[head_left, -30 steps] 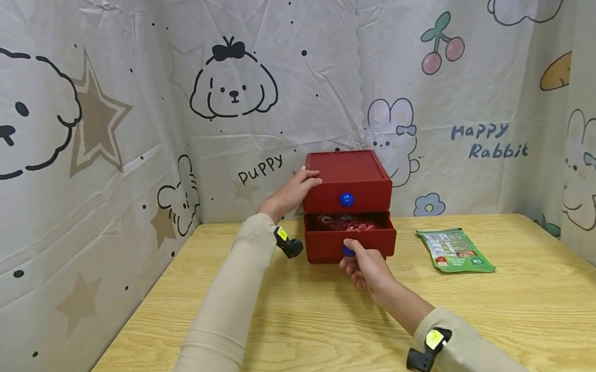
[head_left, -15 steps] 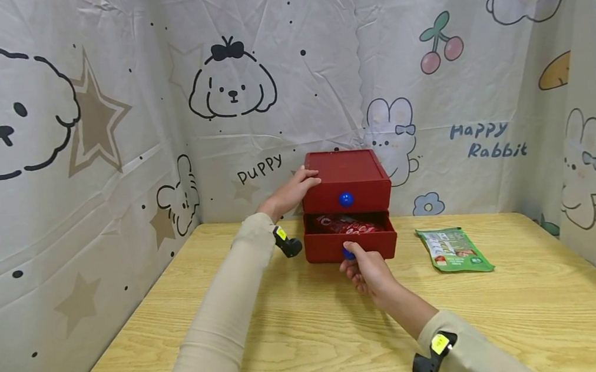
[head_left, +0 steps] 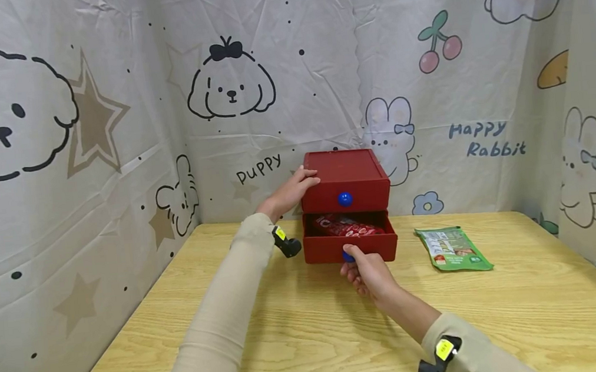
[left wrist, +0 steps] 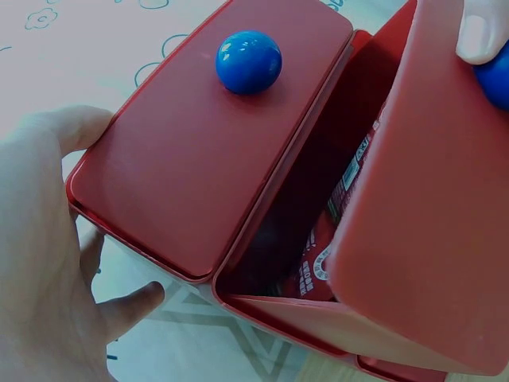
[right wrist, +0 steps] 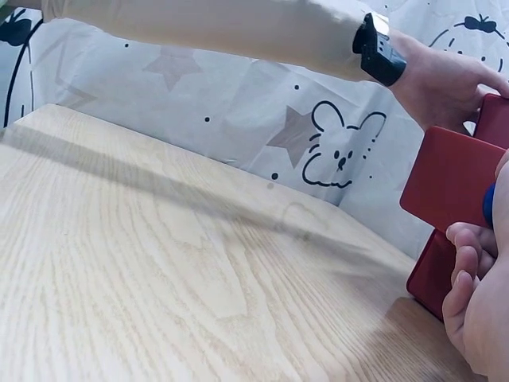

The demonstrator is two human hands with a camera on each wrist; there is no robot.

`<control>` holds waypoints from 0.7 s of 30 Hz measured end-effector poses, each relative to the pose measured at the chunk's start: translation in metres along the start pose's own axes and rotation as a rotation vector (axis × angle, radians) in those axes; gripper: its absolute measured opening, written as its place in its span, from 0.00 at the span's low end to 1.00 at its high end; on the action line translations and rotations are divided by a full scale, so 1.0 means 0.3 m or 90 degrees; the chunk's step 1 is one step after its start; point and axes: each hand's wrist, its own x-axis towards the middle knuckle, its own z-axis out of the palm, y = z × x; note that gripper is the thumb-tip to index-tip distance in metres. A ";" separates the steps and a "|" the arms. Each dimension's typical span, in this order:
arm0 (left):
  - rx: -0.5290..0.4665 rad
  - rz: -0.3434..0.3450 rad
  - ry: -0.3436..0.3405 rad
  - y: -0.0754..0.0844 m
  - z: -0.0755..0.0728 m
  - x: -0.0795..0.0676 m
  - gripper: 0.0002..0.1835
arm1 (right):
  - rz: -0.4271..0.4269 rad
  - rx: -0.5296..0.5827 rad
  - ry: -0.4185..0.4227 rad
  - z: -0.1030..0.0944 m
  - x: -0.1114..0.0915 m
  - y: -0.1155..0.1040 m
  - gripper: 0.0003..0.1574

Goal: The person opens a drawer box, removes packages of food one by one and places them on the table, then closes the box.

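Note:
A small red drawer cabinet [head_left: 346, 167] stands at the back of the table. Its lower drawer [head_left: 322, 252] is pulled partway out, with a red printed packet [head_left: 346, 226] lying inside. Thumb and fingers of my right hand [head_left: 375, 274] pinch the blue knob [left wrist: 496, 78] on that drawer's front. My left hand [head_left: 287, 197] rests on the cabinet's top left edge, fingers extended over the top; in the left wrist view the thumb [left wrist: 135, 309] points out along the side. The upper drawer [left wrist: 183, 151], with its own blue knob [head_left: 345, 199], is closed.
A green printed packet [head_left: 455, 249] lies flat on the wooden table [head_left: 290, 340], right of the cabinet. A white patterned curtain [head_left: 251, 137] encloses the table at the back and both sides. Another red part [right wrist: 433, 274] shows below the pulled drawer.
My right hand has drawn the lower drawer slightly further toward me, showing more of the red packet. The left hand stays on the cabinet.

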 end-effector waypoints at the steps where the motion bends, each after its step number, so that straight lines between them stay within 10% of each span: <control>1: -0.001 0.001 0.000 0.001 0.000 0.000 0.30 | -0.001 -0.006 0.002 0.000 -0.003 0.000 0.37; 21: -0.006 0.004 0.001 -0.004 0.001 0.003 0.30 | -0.010 -0.055 0.001 -0.004 -0.054 0.002 0.38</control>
